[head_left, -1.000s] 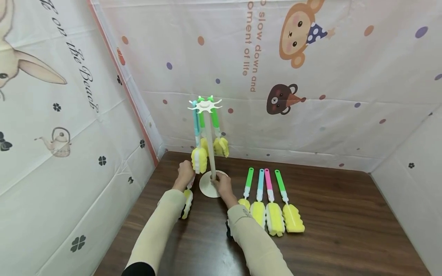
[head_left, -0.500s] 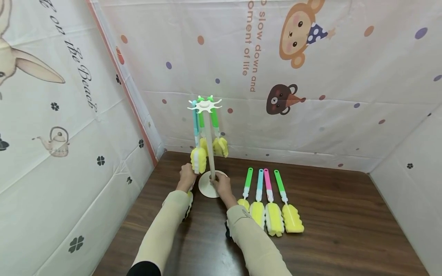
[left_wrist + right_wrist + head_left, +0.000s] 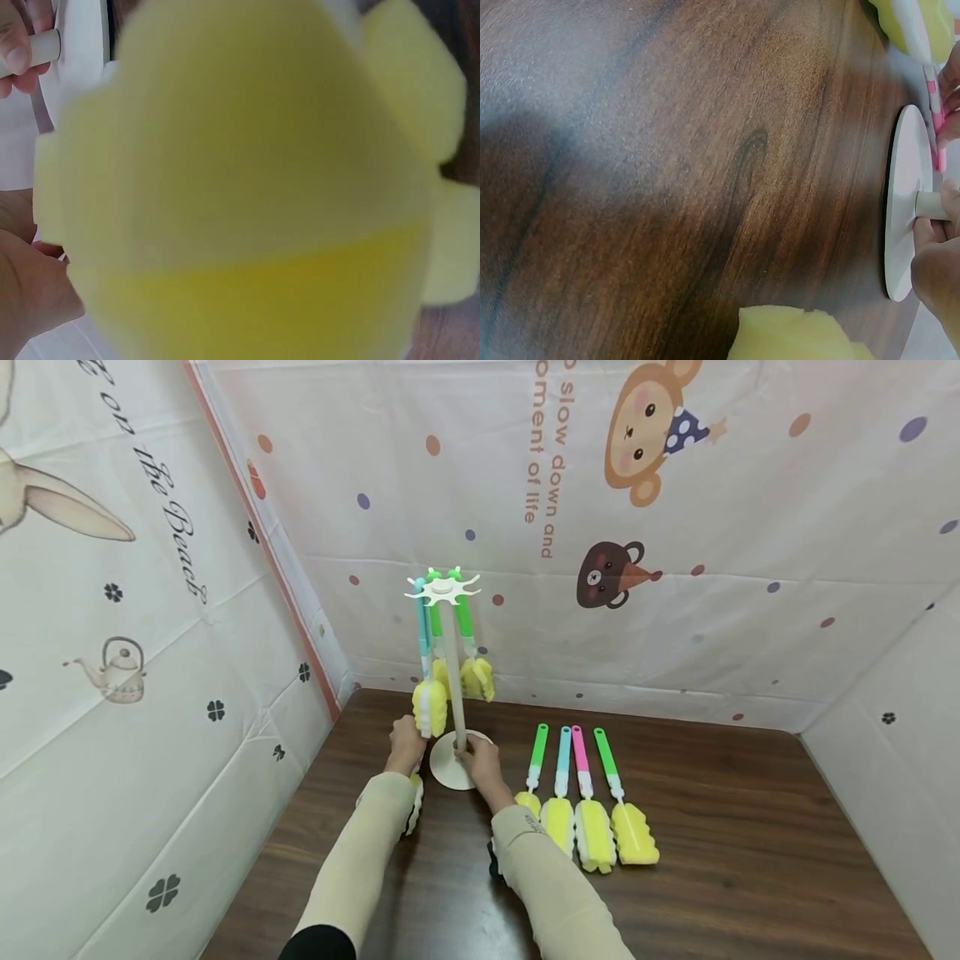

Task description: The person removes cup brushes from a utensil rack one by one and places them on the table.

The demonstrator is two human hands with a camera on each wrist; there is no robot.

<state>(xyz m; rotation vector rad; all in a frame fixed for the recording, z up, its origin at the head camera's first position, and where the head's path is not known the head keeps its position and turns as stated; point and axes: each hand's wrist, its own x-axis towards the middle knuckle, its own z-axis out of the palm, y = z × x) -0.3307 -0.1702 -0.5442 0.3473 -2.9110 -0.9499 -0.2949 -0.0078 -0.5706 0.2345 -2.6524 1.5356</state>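
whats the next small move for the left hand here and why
Probably raise the left hand with its pink-handled brush toward a bare hook on the stand: three brushes already hang there, its right side looks free, and the right hand grips it just above the base, which should steady it.

Right grip on stand, 4 brushes lying
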